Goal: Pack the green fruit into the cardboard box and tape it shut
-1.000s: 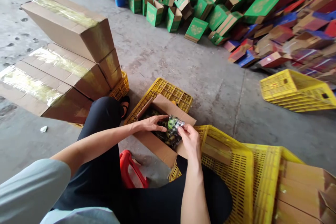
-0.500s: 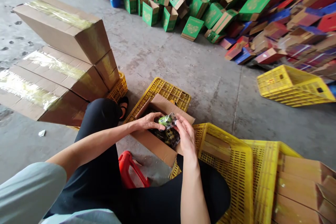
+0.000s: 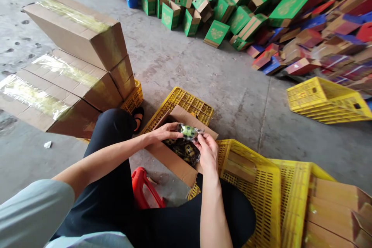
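Note:
A green item in a clear plastic wrapper with dark spots is held level between both hands, over an open cardboard box. My left hand pinches its left end, thumb below and fingers above. At the other end, my right hand grips the crinkled wrapper between thumb and fingers. Inside the box lie several similar wrapped items, dark and yellowish; their kind is too small to tell. The box rests on an upturned yellow crate.
Taped cartons are stacked at left. Yellow crates stand at right, one holding cardboard boxes. Between my legs is a red plastic stool. Green boxes lie piled at the back, and another yellow crate sits beyond.
The wrapped green item has turned flatter and shows more of its length between the hands. My right hand has shifted slightly right. The view has swung a little.

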Available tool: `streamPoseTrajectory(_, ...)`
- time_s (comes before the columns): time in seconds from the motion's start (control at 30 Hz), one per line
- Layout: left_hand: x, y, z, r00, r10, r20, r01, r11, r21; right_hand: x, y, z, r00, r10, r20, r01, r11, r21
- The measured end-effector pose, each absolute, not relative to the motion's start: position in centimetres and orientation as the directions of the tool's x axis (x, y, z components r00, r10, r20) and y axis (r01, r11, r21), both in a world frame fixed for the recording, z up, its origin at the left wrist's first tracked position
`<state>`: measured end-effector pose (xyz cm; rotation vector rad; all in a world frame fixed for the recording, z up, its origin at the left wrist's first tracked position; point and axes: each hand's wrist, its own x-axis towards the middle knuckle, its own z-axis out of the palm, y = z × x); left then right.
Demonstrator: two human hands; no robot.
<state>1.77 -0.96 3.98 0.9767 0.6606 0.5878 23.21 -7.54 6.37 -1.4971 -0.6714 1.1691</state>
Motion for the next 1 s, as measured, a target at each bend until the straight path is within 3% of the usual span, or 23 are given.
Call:
streamPoseTrajectory(0.33, 1.7, -0.5, 4.4, 0.535, 0.8, -0.273, -0.15, 0.408, 0.9, 22.9, -7.7, 7.3, 0.227, 0.903, -0.365, -0.192, -0.326, -0.926)
streamPoseTrajectory(0.5, 1.7, -0.7, 4.3, 0.547, 0.795, -0.261, -0.154, 0.403, 0.902, 22.9, -7.7, 7.3, 0.257, 0.893, -0.37, -0.204, -0.324, -0.924)
streamPoseTrajectory(0.67, 1.7, -1.0, 4.5, 0.583, 0.744, -0.326, -0.17, 0.504, 0.847, 22.6, -7.6, 7.5, 0.304, 0.902, -0.306, -0.173, -0.263, -0.949)
streamPoseTrajectory(0.87, 1.8, -0.9, 4.4, 0.671, 0.533, -0.515, -0.117, 0.763, 0.636, 22.8, -7.7, 7.2, 0.271, 0.949, -0.159, 0.032, -0.174, -0.984)
streamPoseTrajectory(1.0, 1.7, -0.6, 4.2, 0.658, 0.599, -0.457, -0.214, 0.73, 0.649, 22.9, -7.7, 6.8, 0.171, 0.982, -0.075, 0.24, -0.115, -0.964)
